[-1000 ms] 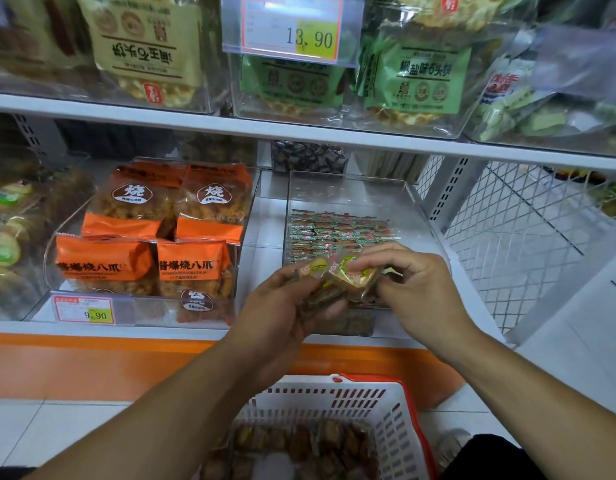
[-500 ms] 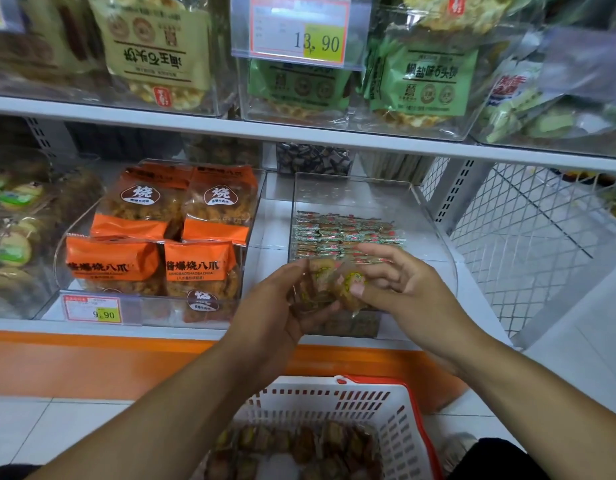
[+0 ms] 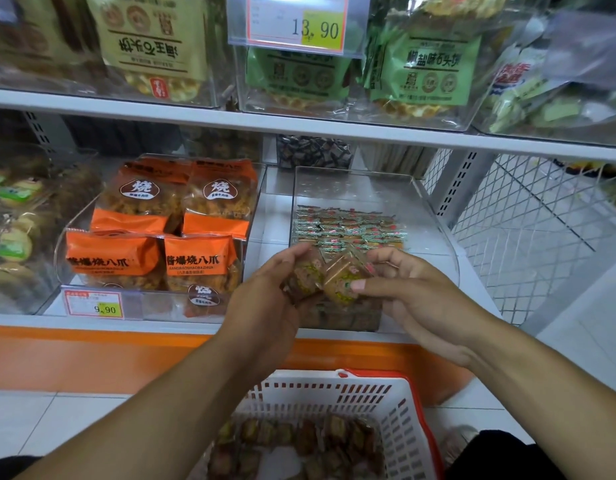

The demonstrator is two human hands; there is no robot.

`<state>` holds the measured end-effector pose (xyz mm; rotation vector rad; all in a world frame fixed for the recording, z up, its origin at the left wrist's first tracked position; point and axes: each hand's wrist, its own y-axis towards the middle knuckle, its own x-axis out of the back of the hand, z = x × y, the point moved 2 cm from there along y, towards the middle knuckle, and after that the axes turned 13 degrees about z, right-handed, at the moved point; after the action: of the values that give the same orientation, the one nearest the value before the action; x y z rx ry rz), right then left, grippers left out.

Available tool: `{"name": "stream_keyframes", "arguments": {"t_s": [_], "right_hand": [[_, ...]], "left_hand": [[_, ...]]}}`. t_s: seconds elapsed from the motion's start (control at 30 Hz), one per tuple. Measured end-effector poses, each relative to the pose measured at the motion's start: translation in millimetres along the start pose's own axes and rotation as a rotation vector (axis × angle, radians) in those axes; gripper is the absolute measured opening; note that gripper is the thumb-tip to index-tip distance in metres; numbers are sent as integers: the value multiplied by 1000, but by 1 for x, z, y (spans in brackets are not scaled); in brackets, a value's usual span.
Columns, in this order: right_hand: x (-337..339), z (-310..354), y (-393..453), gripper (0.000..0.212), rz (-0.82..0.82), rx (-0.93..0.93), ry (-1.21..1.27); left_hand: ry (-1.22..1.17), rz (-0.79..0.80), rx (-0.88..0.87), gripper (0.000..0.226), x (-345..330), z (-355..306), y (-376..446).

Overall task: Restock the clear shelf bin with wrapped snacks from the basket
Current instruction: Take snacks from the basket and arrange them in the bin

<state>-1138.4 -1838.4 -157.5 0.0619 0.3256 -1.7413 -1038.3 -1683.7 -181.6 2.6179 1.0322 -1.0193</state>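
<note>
A clear shelf bin (image 3: 434,216) stands on the lower shelf with a layer of small wrapped snacks (image 3: 348,228) at its back. Over its front part, my left hand (image 3: 265,306) grips a brown wrapped snack (image 3: 304,275). My right hand (image 3: 417,303) pinches a second wrapped snack (image 3: 343,280) right beside it, thumb underneath. The two snacks touch. Below, a white basket with a red rim (image 3: 337,393) holds several more brown wrapped snacks (image 3: 299,441).
Left of the bin is another clear bin with orange snack bags (image 3: 161,233) and a 9.90 price tag (image 3: 95,304). The upper shelf (image 3: 299,124) carries green and beige bags. A wire mesh panel (image 3: 528,237) stands at the right.
Both hands have spread slightly, so the snacks now show as two separate pieces, one in each hand. The view has shifted a little to the left.
</note>
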Motion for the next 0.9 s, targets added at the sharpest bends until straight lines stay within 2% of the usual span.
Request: {"name": "stream_keyframes", "arguments": {"t_s": [0.13,0.27,0.43,0.6,0.63,0.7,0.73,0.8,0.9], "right_hand": [[-6,-3,-3,52,106,-81,111],[-15,-13,0,35,81,-81,101],[-22,-15,2,30,140,-108,189],[-10,-3,5,51,182,-92,100],[-4,1,5,52,172,-70,-36],[10,13,6,46,100,-3,-487],[19,21,8,44,46,21,-727],[40,36,14,44,-82,31,-1170],[62,54,30,50,-217,-42,-1779]], "left_hand": [[28,18,-30,35,-1,0,0],[75,39,-79,33,-4,4,0],[223,65,-122,30,-10,11,3],[282,114,-49,40,-18,13,12],[291,135,-16,47,-21,13,14],[361,216,51,57,-27,15,18],[469,253,84,57,-28,17,20],[811,263,79,59,-26,22,23],[1475,284,13,77,-13,33,29]]}}
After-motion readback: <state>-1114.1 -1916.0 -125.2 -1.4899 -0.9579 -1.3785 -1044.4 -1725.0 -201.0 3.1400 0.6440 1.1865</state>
